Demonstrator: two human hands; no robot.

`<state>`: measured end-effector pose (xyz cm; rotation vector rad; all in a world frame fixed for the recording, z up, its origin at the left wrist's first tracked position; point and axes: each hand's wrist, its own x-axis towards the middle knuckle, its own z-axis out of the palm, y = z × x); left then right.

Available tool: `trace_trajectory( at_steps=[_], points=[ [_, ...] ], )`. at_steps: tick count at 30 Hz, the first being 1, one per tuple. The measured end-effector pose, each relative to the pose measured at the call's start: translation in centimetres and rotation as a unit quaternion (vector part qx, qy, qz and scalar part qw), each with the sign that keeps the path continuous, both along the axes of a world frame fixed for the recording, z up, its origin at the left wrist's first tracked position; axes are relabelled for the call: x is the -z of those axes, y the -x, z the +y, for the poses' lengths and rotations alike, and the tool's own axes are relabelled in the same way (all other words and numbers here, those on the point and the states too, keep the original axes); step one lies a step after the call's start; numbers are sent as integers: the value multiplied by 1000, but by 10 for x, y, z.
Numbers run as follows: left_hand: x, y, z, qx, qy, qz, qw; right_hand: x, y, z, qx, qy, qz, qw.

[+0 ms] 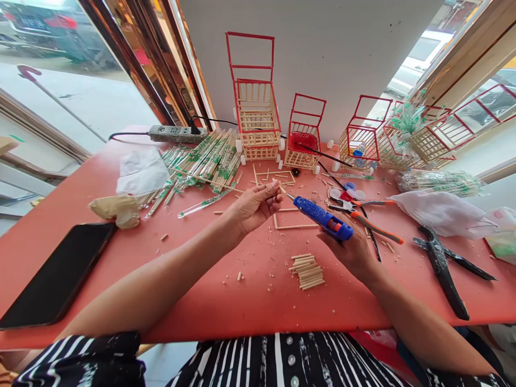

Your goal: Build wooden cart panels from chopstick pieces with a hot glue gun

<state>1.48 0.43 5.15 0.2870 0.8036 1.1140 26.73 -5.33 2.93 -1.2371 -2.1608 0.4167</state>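
Glue gun [316,215] — gripped in right hand [351,248]

Diffuse daylight enters from both sides; the ground outside [97,97] at upper left is nearly white. The red table [250,298] is evenly bright, palest at its far left, with soft shadows. The glue gun [318,215] appears crisp, the car [68,32] soft; wide-angle distortion stretches the smartphone [60,274].
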Motion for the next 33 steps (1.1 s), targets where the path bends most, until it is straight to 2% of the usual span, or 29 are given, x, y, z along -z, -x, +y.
trace_trajectory(
  at_steps=[5, 10, 13, 33],
  points=[
    [2, 0, 0, 4, -1, -6, 1000, 2, -2, 1, -9, -3, -8, 1000],
    [2, 0, 0, -1, -7, 1, 1000, 6, -2, 2, -32, -86, 2, 996],
    [3, 0, 0, 6, -13, -1, 1000, 6, 0, 3, -31, -109, -2, 994],
    [7, 1, 2, 8, -18, 8, 1000, 6, -1, 4, -33, -112, -9, 993]
  ],
)
